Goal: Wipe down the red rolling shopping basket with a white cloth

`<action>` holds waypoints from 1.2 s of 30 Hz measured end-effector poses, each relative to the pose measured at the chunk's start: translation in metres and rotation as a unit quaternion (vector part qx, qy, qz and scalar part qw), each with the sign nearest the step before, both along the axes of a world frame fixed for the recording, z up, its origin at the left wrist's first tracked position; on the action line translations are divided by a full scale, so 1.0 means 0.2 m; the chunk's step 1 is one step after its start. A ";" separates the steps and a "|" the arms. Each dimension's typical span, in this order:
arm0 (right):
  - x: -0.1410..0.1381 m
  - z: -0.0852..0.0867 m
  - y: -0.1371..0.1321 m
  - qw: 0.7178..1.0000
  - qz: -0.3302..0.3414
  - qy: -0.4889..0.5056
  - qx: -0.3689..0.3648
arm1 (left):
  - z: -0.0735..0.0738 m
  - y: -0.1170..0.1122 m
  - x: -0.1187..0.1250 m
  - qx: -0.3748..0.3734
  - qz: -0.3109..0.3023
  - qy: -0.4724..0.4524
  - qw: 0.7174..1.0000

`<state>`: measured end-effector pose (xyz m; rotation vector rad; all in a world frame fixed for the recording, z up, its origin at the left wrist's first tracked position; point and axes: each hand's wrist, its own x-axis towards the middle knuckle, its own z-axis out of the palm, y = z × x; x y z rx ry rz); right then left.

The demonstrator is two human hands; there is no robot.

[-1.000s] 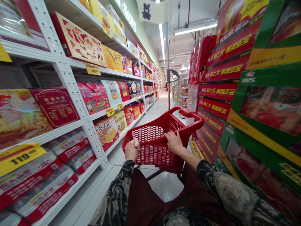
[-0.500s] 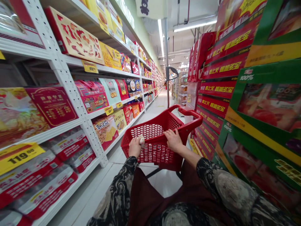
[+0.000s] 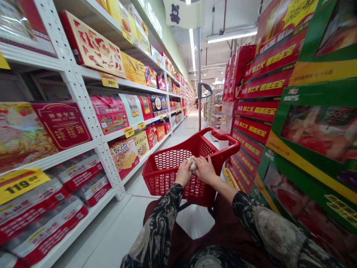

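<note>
Over the near side of a red plastic shopping cart (image 3: 167, 182), my two hands meet at a small whitish lump that looks like a garlic bulb (image 3: 193, 166). My left hand (image 3: 184, 173) is closed around it from the left. From the right, my right hand (image 3: 205, 170) has its fingers bent onto the same bulb, some of them hidden. The cart stands in front of my knees with its handle to the right. The basket part that shows through the holes holds nothing I can make out.
White shelves (image 3: 108, 171) with boxed snacks, bottle packs (image 3: 50, 219) and yellow price tags line the left. Stacked red drink cartons (image 3: 253, 108) and green juice cartons (image 3: 312, 123) rise close on the right. A metal pole (image 3: 199, 74) stands beyond the cart, in the aisle.
My left hand has moved right along the cart with the bulb, up to my right hand. My right hand has stayed nearly in place and its fingers now touch the bulb.
</note>
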<state>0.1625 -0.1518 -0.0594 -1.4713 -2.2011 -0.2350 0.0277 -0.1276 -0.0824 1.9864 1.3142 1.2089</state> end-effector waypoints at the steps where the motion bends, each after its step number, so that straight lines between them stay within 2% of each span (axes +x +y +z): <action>1: -0.01 0.00 0.00 1.000 0.015 0.015 0.001 | 0.01 0.00 0.01 -0.015 -0.003 -0.042 0.999; 5: -0.07 -0.02 -0.01 0.994 0.091 0.060 -0.017 | 0.03 0.02 0.02 -0.060 -0.003 -0.138 0.989; 9: -0.10 -0.02 0.01 0.989 0.085 0.119 -0.014 | 0.08 0.02 0.07 -0.079 -0.027 -0.225 0.971; 12: -0.05 0.02 0.03 0.986 0.096 0.132 0.019 | 0.13 0.02 0.10 -0.102 -0.070 -0.287 0.950; 13: -0.02 0.04 0.03 0.986 0.098 0.131 0.031 | 0.14 0.02 0.10 -0.107 -0.070 -0.265 0.956; 15: 0.06 0.11 0.04 0.987 0.077 0.128 0.065 | 0.15 0.02 0.09 -0.110 -0.037 -0.162 0.980; 17: 0.15 0.18 0.05 0.985 0.016 0.127 0.113 | 0.14 0.01 0.06 -0.110 0.012 -0.062 0.992; 19: 0.26 0.25 0.06 0.980 -0.063 0.112 0.154 | 0.11 0.00 0.01 -0.114 0.049 -0.012 0.992; 21: 0.34 0.28 0.07 0.978 -0.124 0.070 0.155 | 0.06 -0.03 -0.04 -0.124 0.077 0.013 0.989; 23: 0.37 0.26 0.08 0.981 -0.150 0.017 0.118 | 0.03 -0.05 -0.07 -0.132 0.103 0.080 0.983; 25: 0.35 0.20 0.08 0.986 -0.145 -0.016 0.085 | 0.01 -0.06 -0.09 -0.134 0.113 0.172 0.969; 27: 0.28 0.14 0.07 0.991 -0.109 -0.030 0.068 | 0.00 -0.07 -0.10 -0.130 0.112 0.247 0.954; 30: 0.18 0.07 0.06 0.997 -0.030 -0.049 0.048 | 0.00 -0.07 -0.11 -0.113 0.108 0.294 0.943; 33: 0.18 0.07 0.08 0.997 -0.004 -0.055 0.047 | 0.00 -0.08 -0.13 -0.091 0.112 0.321 0.936; 36: 0.33 0.15 0.12 0.994 -0.076 -0.016 0.078 | -0.01 -0.09 -0.14 -0.086 0.113 0.328 0.934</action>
